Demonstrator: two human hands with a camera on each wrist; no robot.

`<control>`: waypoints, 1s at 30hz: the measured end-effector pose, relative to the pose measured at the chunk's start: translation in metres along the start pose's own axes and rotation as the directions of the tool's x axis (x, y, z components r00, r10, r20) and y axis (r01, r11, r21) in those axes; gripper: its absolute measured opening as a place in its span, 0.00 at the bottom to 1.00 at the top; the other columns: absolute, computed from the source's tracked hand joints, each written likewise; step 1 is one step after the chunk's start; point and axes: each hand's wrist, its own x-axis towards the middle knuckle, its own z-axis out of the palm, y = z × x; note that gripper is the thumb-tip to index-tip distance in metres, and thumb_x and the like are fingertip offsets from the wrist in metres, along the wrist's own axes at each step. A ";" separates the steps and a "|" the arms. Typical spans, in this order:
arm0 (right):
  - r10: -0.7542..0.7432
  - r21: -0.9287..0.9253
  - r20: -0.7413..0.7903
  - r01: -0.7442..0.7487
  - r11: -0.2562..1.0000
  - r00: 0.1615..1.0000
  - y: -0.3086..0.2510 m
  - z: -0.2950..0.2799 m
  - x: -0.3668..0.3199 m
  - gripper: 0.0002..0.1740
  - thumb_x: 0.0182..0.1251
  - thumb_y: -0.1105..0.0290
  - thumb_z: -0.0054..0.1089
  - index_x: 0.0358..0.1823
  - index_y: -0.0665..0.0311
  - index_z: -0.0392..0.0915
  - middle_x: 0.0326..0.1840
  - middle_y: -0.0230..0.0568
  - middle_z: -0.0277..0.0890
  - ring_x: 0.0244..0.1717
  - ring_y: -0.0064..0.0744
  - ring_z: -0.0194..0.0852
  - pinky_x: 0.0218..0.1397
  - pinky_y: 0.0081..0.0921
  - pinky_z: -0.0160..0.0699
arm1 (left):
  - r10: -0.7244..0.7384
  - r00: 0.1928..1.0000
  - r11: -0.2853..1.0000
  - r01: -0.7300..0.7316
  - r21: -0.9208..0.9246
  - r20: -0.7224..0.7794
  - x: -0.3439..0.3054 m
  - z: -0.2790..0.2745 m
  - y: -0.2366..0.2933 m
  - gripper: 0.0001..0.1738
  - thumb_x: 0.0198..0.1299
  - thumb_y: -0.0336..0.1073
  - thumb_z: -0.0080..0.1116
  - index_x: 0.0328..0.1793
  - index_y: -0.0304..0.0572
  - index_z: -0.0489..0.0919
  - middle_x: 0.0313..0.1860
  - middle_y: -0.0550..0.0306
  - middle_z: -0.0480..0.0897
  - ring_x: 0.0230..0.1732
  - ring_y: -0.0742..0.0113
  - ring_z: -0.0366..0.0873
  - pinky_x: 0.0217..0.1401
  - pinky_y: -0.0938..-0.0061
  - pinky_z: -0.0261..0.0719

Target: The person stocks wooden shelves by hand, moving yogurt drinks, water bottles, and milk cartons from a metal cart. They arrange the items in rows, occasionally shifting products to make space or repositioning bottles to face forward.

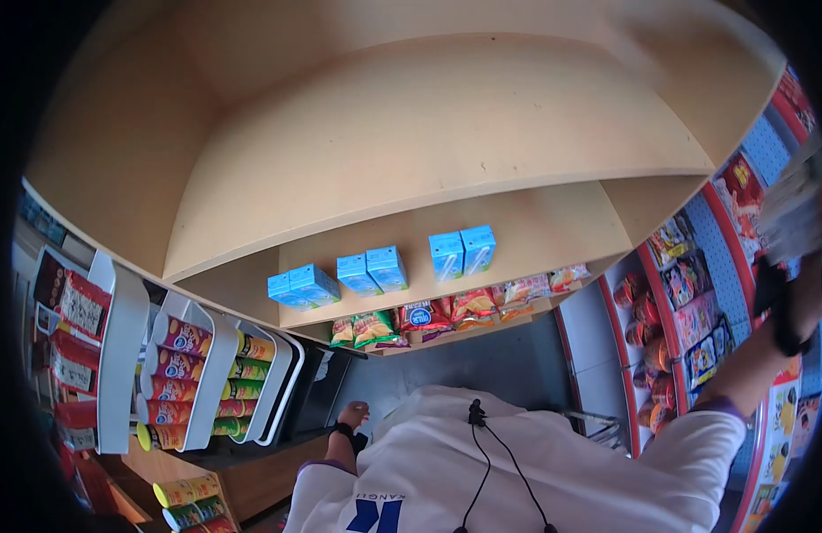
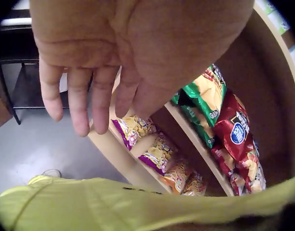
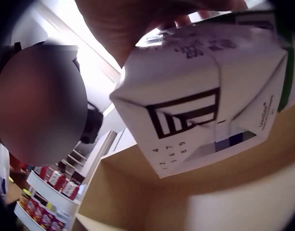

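In the right wrist view we see the right hand [image 3: 130, 21] at the top centre of the frame, its fingers wrapped round a white carton [image 3: 195, 96] with green edging. The carton fills the upper right there, one end with printed bars and digits facing us; in the head view we find it blurred at the far right edge. In the left wrist view we see the left hand [image 2: 128, 48] at the top, fingers extended and slightly apart. Mid-frame in the head view, blue cartons [image 1: 387, 268] stand in three pairs on a wooden shelf [image 1: 553, 249], above snack bags [image 1: 424, 314].
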 end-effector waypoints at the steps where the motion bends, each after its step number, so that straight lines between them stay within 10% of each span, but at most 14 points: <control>1: -0.192 -0.723 -0.060 0.090 0.685 0.979 0.037 0.009 -0.045 0.30 0.61 0.58 0.67 0.61 0.66 0.72 0.59 0.46 0.74 0.57 0.42 0.74 0.65 0.38 0.72 | 0.000 1.000 1.000 -0.001 0.019 0.012 0.002 -0.002 0.010 0.14 0.62 0.41 0.59 0.52 0.45 0.82 0.34 0.59 0.86 0.29 0.73 0.83 0.27 0.77 0.76; 2: -0.353 -0.998 0.036 0.016 -0.060 0.935 0.071 0.018 -0.077 0.33 0.59 0.54 0.67 0.62 0.65 0.73 0.66 0.50 0.70 0.64 0.41 0.72 0.65 0.37 0.70 | 0.033 0.999 0.998 -0.034 0.061 0.015 0.003 -0.005 0.020 0.15 0.62 0.41 0.59 0.52 0.44 0.81 0.35 0.58 0.86 0.30 0.72 0.83 0.28 0.77 0.77; 6: -0.348 -1.000 -0.010 -0.006 0.012 0.938 0.184 0.050 -0.105 0.31 0.46 0.62 0.74 0.55 0.62 0.77 0.67 0.51 0.67 0.73 0.50 0.57 0.75 0.46 0.53 | 0.137 0.990 0.982 -0.141 0.125 0.034 0.002 -0.009 0.048 0.16 0.61 0.39 0.60 0.54 0.42 0.81 0.36 0.57 0.86 0.32 0.70 0.84 0.32 0.77 0.78; 13: -0.443 -0.975 -0.221 -0.195 0.105 0.869 0.352 0.011 -0.145 0.31 0.43 0.65 0.78 0.51 0.63 0.75 0.65 0.45 0.67 0.73 0.56 0.52 0.73 0.52 0.53 | 0.240 0.969 0.967 -0.244 0.075 0.052 -0.020 -0.021 0.033 0.17 0.62 0.33 0.58 0.56 0.34 0.79 0.38 0.50 0.86 0.39 0.68 0.84 0.45 0.74 0.84; 16: -0.465 -0.972 -0.231 -0.227 0.064 0.855 0.392 -0.002 -0.148 0.30 0.45 0.64 0.78 0.51 0.62 0.75 0.65 0.45 0.67 0.73 0.58 0.51 0.72 0.54 0.54 | 0.206 0.975 0.978 -0.208 0.017 0.081 -0.003 -0.040 -0.035 0.17 0.64 0.43 0.58 0.54 0.43 0.79 0.37 0.60 0.84 0.34 0.69 0.81 0.35 0.74 0.77; 18: -0.482 -0.967 -0.229 -0.254 0.013 0.846 0.409 -0.008 -0.151 0.30 0.45 0.63 0.77 0.51 0.62 0.75 0.64 0.46 0.66 0.73 0.59 0.51 0.71 0.55 0.54 | 0.501 0.854 0.700 -0.495 0.515 0.139 -0.016 -0.055 -0.073 0.16 0.62 0.41 0.56 0.52 0.43 0.82 0.41 0.52 0.86 0.43 0.64 0.85 0.45 0.69 0.83; 20: -0.481 -0.961 -0.238 -0.277 -0.011 0.844 0.419 -0.011 -0.154 0.30 0.45 0.62 0.77 0.50 0.61 0.75 0.64 0.45 0.66 0.73 0.59 0.51 0.70 0.55 0.54 | 0.490 0.819 0.266 -0.465 0.844 0.297 -0.030 -0.062 -0.097 0.16 0.62 0.44 0.55 0.51 0.47 0.82 0.42 0.51 0.86 0.44 0.59 0.85 0.47 0.65 0.82; 22: -0.445 -0.951 -0.253 -0.305 -0.048 0.859 0.425 -0.012 -0.158 0.30 0.45 0.64 0.77 0.51 0.62 0.75 0.64 0.46 0.67 0.73 0.59 0.51 0.72 0.53 0.53 | 0.486 0.741 0.076 -0.565 0.822 0.465 -0.016 -0.067 -0.165 0.15 0.63 0.41 0.54 0.51 0.45 0.82 0.41 0.51 0.85 0.43 0.58 0.84 0.47 0.65 0.80; 30: -0.435 -0.946 -0.247 -0.312 -0.085 0.866 0.441 -0.021 -0.175 0.31 0.47 0.59 0.75 0.52 0.60 0.75 0.65 0.44 0.66 0.74 0.58 0.50 0.71 0.55 0.54 | 0.420 0.893 0.730 -0.438 0.525 0.160 -0.037 -0.061 -0.168 0.15 0.63 0.38 0.54 0.52 0.42 0.82 0.41 0.52 0.85 0.40 0.58 0.83 0.45 0.63 0.80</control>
